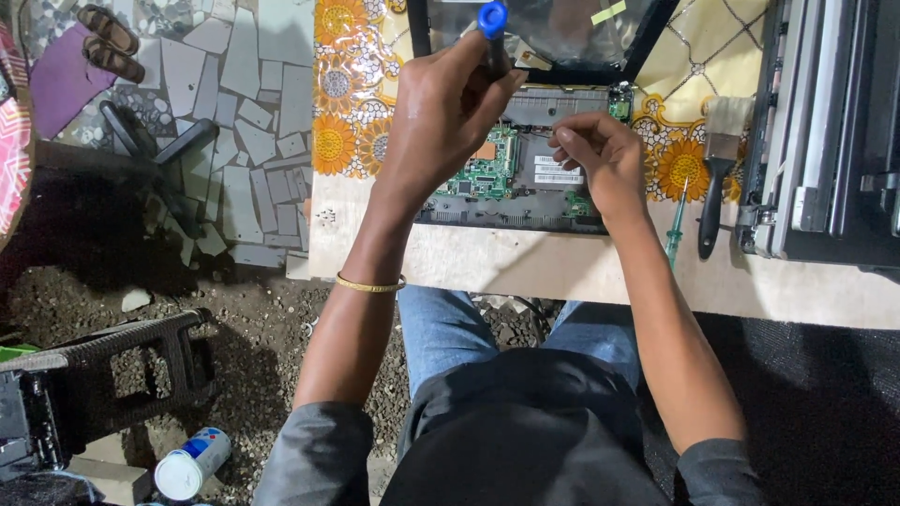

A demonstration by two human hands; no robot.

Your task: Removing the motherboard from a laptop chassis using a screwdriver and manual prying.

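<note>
An opened laptop base (pixel 525 192) lies on the table with its green circuit board (pixel 486 169) exposed. My left hand (pixel 445 117) grips a screwdriver with a blue cap (pixel 492 21), held upright over the board. My right hand (pixel 600 155) rests on the grey inner panel to the right, fingertips pinched together near a small wire; what they hold is too small to tell. The laptop's dark screen (pixel 553 33) stands open behind both hands.
A paintbrush with a black handle (pixel 717 173) and a green-handled screwdriver (pixel 675 230) lie right of the laptop on the flowered cloth (pixel 342 112). Another dismantled device (pixel 825 131) sits at far right. A can (pixel 192 462) and black plastic frame (pixel 141 365) rest on the dirt floor.
</note>
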